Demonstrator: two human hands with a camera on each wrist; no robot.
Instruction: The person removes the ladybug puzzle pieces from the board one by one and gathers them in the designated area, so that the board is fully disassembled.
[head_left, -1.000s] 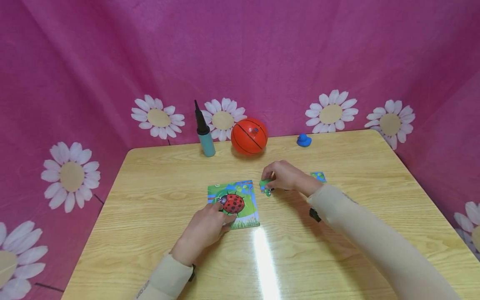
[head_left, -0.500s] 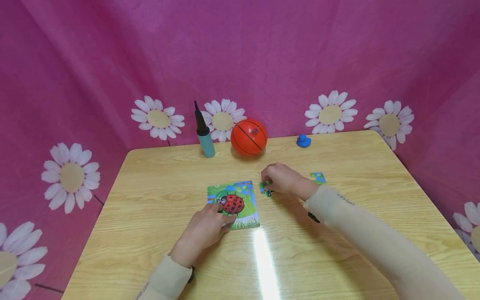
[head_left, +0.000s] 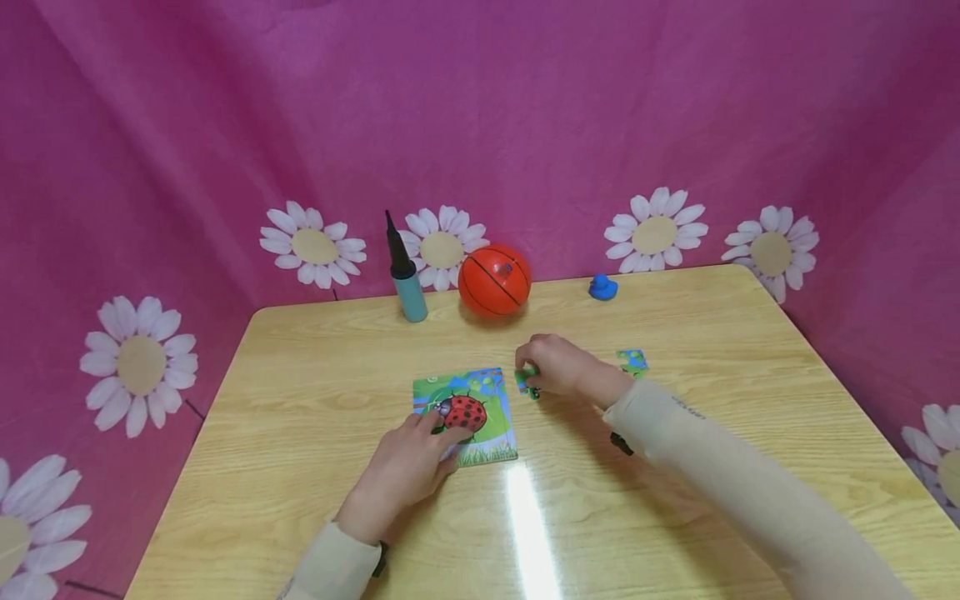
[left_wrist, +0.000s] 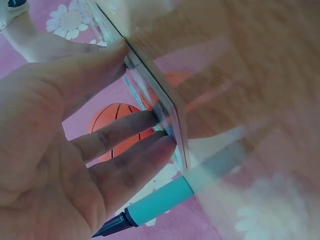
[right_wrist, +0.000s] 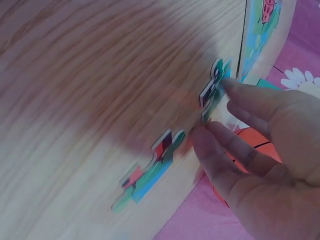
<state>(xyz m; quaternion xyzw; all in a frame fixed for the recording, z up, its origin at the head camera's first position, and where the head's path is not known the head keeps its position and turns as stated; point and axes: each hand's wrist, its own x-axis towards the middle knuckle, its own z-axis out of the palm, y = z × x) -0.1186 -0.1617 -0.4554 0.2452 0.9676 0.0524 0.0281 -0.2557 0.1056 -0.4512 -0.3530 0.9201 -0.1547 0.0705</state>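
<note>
Head view: a person in pale sleeves works at a wood-grained table (head_left: 300, 400) in front of me, left hand (head_left: 401, 467) resting with loosely extended fingers on a ladybird puzzle (head_left: 465, 412), right hand (head_left: 562, 364) bent over a small puzzle piece (head_left: 522, 382) just beside it. A blue-and-green piece (head_left: 635, 360) lies past the right wrist; a pump (head_left: 410, 298), an orange ball (head_left: 495, 281) and a blue duck (head_left: 602, 288) line the back. Left wrist view: thumb and fingers spread wide, tips touching the puzzle near its edge. Right wrist view: thumb and fingers pinch the small piece at the tabletop, a red-and-green piece (right_wrist: 152, 172) lying nearby
</note>
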